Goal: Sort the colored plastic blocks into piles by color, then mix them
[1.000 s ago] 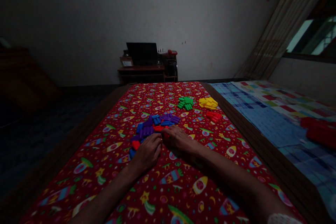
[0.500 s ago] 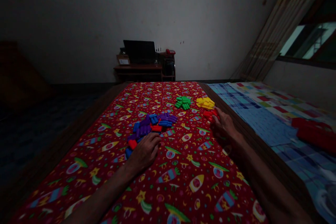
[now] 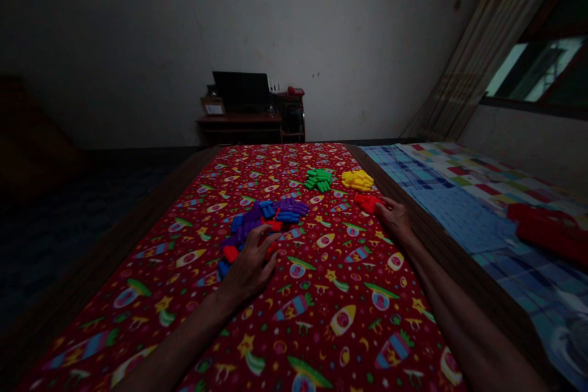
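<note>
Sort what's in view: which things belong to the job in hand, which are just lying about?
In use: left hand on the mixed block pile; right hand at the red block pile; green block pile; yellow block pile; rocket-print cloth.
Lying about: laptop; desk; checked blanket; red object on it; curtain.

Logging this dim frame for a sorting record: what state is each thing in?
left hand, fingers curled on the mixed pile, grip unclear
right hand, fingertips at the red pile, grip unclear
mixed pile, blue, purple, red jumbled
green pile, separate
yellow pile, separate
laptop, open, screen dark
</note>
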The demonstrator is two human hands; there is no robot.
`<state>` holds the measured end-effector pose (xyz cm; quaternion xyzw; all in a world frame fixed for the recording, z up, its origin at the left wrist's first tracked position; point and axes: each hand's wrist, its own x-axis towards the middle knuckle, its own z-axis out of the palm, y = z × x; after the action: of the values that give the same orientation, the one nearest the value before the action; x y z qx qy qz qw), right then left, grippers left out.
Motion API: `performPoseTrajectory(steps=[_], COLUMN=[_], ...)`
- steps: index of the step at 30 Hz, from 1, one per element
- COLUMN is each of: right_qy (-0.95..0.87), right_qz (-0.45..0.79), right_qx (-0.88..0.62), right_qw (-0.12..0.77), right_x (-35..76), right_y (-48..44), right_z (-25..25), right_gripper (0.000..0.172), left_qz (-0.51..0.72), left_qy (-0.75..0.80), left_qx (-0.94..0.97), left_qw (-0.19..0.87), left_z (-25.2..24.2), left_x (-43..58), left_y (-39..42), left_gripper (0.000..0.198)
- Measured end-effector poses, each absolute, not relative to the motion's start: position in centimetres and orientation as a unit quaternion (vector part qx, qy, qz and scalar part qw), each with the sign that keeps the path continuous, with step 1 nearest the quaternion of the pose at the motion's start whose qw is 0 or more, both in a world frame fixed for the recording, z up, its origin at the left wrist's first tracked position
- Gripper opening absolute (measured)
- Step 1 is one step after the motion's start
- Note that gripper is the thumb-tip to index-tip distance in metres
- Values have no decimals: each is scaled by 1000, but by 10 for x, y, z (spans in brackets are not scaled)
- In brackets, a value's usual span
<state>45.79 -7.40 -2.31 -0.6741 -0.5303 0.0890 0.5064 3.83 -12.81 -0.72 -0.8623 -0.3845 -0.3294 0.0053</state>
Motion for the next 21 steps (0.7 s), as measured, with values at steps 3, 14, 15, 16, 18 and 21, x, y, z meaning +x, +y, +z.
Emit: performPoseTrajectory(steps=[3, 14, 15, 16, 18, 21], right_qy=[-535, -770, -814, -854, -900, -904], right_qz=[51, 237, 242, 230, 189, 153], right_qx=[-682, -417, -365, -313, -254, -253], right_qw=[497, 421, 381, 347, 301, 310], right_x=[460, 305, 284, 265, 238, 228], right_y=[-74, -106, -112, -118, -124, -123], right_z=[-22, 40, 38, 35, 27, 16], right_gripper=[40, 33, 36, 41, 43, 27], left_qz=[-345, -466, -464, -459, -457, -475], left_qy=[-387, -370, -369, -370, -372, -366], left_qx=[-855, -775, -766, -757, -736, -708], left_qw=[-6, -214, -249, -282, -333, -372], left_z=[-5, -14, -15, -16, -17, -18], left_x=[39, 37, 36, 35, 34, 34], left_y=[-129, -125, -123, -121, -118, -113], left_gripper=[38, 66, 71, 77, 87, 86])
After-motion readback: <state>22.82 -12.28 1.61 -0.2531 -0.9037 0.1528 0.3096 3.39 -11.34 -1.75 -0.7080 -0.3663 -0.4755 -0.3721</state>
